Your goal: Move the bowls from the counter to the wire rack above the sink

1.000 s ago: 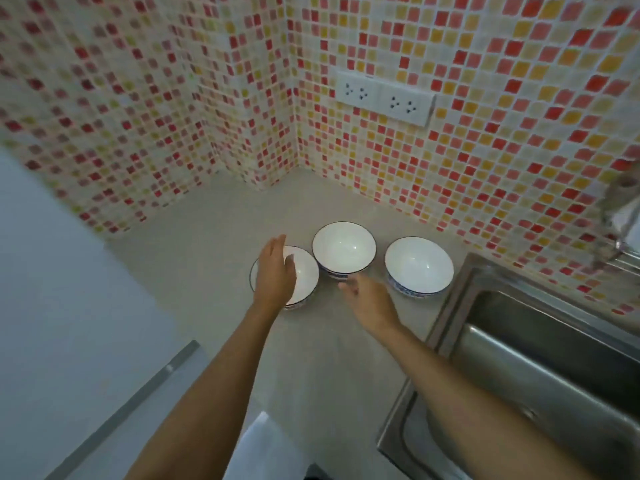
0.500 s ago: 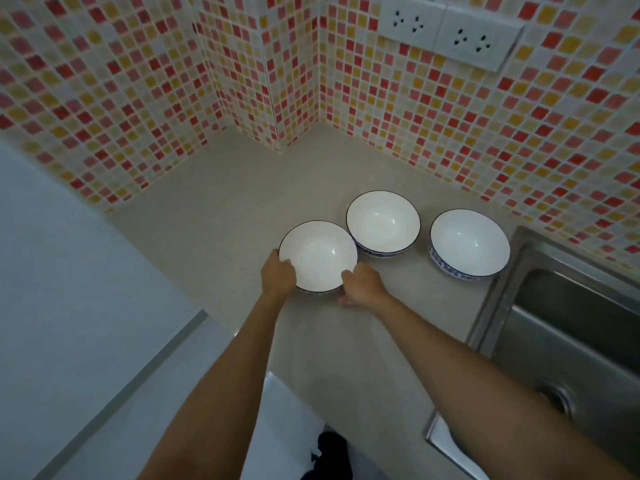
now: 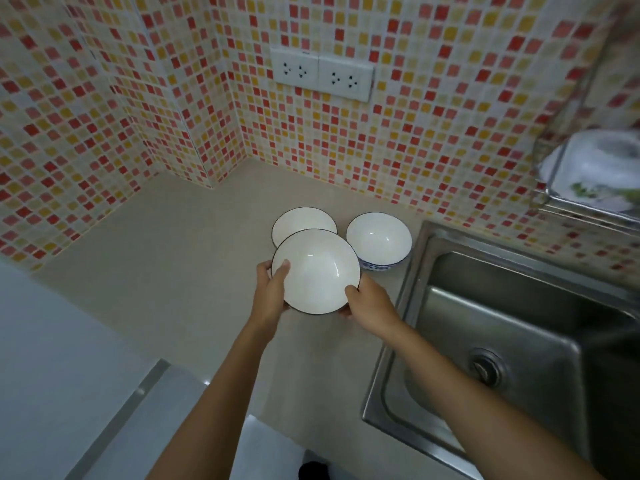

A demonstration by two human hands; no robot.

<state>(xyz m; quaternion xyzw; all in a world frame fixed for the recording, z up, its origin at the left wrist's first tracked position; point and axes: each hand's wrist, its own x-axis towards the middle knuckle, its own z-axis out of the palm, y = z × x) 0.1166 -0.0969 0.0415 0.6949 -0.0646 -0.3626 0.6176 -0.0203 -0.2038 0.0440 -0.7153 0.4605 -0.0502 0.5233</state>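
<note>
A white bowl with a dark rim (image 3: 316, 270) is lifted off the beige counter (image 3: 166, 271), tilted slightly toward me. My left hand (image 3: 272, 292) grips its left edge with the thumb inside the rim. My right hand (image 3: 370, 301) holds its lower right edge. Behind it a second dark-rimmed bowl (image 3: 302, 220) stands on the counter, partly hidden by the held one. A third bowl with a blue pattern (image 3: 379, 240) stands to the right, beside the sink. The wire rack (image 3: 554, 157) hangs at the upper right, with white dishes in it.
A steel sink (image 3: 519, 327) fills the lower right, its rim right next to the bowls. Mosaic-tiled walls meet in a corner behind the counter, with a double socket (image 3: 322, 74) above the bowls. A white surface (image 3: 52, 358) lies at the left.
Both hands closed on the leftmost bowl and lifted it off the counter, up and to the right, so it now overlaps the middle bowl. The view shifted, bringing the rack into sight.
</note>
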